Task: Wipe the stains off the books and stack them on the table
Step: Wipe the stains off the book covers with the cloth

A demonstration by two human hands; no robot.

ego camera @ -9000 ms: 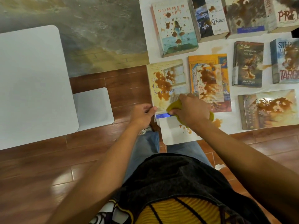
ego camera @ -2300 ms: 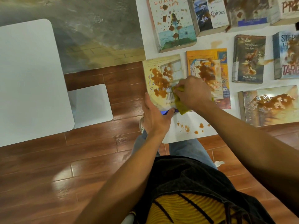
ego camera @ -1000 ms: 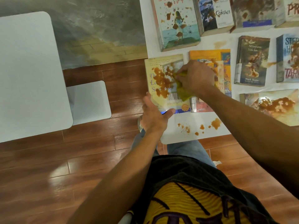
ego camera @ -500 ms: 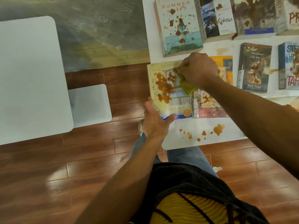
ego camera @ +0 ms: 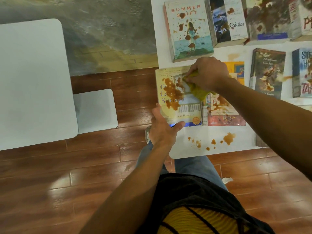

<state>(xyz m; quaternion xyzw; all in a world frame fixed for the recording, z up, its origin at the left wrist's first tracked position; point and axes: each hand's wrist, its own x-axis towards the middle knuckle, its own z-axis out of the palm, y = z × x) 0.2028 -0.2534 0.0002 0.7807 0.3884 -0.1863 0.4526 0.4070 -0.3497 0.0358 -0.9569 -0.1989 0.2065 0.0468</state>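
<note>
At the near left corner of the stained table (ego camera: pixel 185 151), the yellow book (ego camera: pixel 179 98) is lying flat, its title partly hidden under brown splatter. Left hand (ego camera: pixel 163 130) is bracing its near corner, fingers straight. Right hand (ego camera: pixel 208 73) is gripping a yellow cloth (ego camera: pixel 198 92), pressing it on the cover; fingertips are hidden.

A pale yellow book (ego camera: pixel 179 97) carries rust-brown blotches across its cover, with purple lettering and a gold seal. A mustard-yellow cloth (ego camera: pixel 197 89) lies on it. The white counter (ego camera: pixel 219 149) shows orange-brown spots. A second book (ego camera: pixel 190 27) is white and aqua with red lettering and brown splatters. The floor (ego camera: pixel 67 183) is glossy reddish-brown wood planks. A second counter (ego camera: pixel 33 78) is plain white.
</note>
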